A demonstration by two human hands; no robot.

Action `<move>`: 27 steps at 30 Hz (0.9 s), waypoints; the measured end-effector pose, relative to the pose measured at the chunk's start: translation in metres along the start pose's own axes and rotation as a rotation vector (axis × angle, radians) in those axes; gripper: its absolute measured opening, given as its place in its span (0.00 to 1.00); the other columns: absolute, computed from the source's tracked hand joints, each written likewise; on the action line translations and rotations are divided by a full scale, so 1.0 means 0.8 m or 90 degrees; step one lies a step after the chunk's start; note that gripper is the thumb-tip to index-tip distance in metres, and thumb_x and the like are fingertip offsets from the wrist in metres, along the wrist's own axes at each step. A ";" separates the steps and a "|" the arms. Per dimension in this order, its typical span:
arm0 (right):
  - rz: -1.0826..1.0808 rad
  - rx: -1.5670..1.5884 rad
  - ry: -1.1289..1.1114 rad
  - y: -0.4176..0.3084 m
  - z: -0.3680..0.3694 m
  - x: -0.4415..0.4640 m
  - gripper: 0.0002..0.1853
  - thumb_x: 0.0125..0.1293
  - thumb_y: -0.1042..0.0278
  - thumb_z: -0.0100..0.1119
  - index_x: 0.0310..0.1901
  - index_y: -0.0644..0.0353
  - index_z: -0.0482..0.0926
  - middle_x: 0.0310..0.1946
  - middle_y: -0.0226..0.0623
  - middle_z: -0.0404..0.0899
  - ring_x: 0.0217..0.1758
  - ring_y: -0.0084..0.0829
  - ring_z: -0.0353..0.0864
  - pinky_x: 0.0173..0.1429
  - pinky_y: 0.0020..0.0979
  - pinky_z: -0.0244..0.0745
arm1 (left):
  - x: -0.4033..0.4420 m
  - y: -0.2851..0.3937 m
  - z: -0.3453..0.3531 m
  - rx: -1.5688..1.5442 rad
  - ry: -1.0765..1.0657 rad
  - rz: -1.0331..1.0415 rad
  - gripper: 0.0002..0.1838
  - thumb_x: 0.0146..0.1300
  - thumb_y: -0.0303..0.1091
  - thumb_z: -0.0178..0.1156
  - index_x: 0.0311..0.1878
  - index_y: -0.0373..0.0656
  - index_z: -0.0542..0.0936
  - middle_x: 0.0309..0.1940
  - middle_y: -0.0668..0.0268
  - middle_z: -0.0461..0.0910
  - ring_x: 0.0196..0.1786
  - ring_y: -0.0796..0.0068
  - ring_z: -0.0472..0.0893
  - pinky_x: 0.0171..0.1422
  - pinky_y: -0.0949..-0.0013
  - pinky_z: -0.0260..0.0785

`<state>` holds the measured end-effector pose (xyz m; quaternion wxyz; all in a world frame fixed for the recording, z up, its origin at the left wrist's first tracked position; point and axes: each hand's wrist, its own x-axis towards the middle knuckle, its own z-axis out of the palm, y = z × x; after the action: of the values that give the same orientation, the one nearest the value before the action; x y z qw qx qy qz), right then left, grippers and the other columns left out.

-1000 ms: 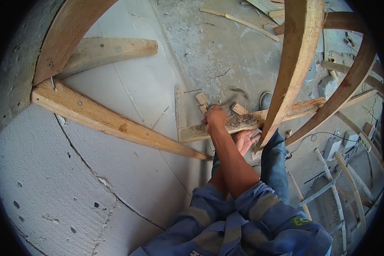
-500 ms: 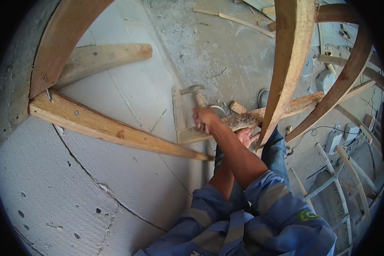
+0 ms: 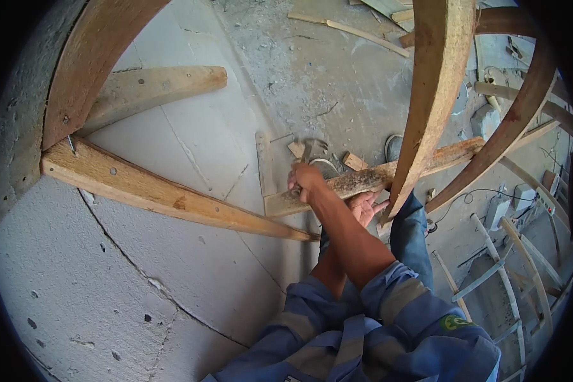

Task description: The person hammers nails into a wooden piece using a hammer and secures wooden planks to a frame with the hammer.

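My right hand (image 3: 307,181) is closed around the handle of a claw hammer (image 3: 314,149), whose metal head shows just beyond the fist. Crossed beneath that forearm, my left hand (image 3: 365,207) lies palm up against the near edge of a weathered wooden board (image 3: 356,182), its visible fingers spread; part of it is hidden under the board. The board runs from below my right hand to behind an upright curved beam (image 3: 434,95). At the board's left end is a thin wooden strip (image 3: 265,162) with a nail or thin rod beside it.
A long beam (image 3: 153,188) slants across the pale cracked panel (image 3: 63,267) at left. Small wood blocks (image 3: 354,161) lie beyond the board. Curved ribs (image 3: 522,134) stand at right, with a power strip (image 3: 545,204), cable and wooden lattice (image 3: 509,286) below.
The hammer, in my right hand, first swung leftward towards the strip, then its head came back right and now points away from me. My left hand has stayed by the board.
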<state>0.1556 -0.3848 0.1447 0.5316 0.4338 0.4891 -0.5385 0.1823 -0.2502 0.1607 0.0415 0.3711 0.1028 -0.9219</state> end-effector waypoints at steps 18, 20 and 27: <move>-0.002 -0.335 -0.067 -0.096 -0.043 -0.009 0.14 0.73 0.64 0.51 0.32 0.67 0.73 0.20 0.39 0.73 0.16 0.33 0.73 0.20 0.35 0.63 | 0.017 0.003 -0.048 -0.006 -0.028 -0.012 0.11 0.67 0.35 0.60 0.48 0.41 0.81 0.57 0.60 0.80 0.68 0.62 0.71 0.70 0.36 0.61; -0.027 -0.318 -0.021 -0.098 -0.045 -0.019 0.16 0.73 0.62 0.51 0.30 0.65 0.73 0.19 0.39 0.72 0.16 0.33 0.72 0.20 0.36 0.65 | 0.014 0.005 -0.049 -0.006 -0.025 -0.015 0.11 0.68 0.36 0.60 0.48 0.41 0.80 0.57 0.60 0.80 0.67 0.62 0.72 0.70 0.38 0.62; -0.262 0.066 0.267 -0.085 -0.019 0.016 0.14 0.73 0.61 0.51 0.29 0.59 0.72 0.17 0.36 0.71 0.16 0.31 0.70 0.19 0.38 0.64 | 0.012 0.006 -0.048 0.003 -0.005 -0.030 0.11 0.68 0.37 0.61 0.48 0.41 0.80 0.58 0.61 0.80 0.65 0.63 0.75 0.68 0.45 0.67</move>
<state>0.0864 -0.3750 0.1345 0.2760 0.4540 0.6376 -0.5578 0.2018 -0.2462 0.1265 0.0191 0.3654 0.1093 -0.9242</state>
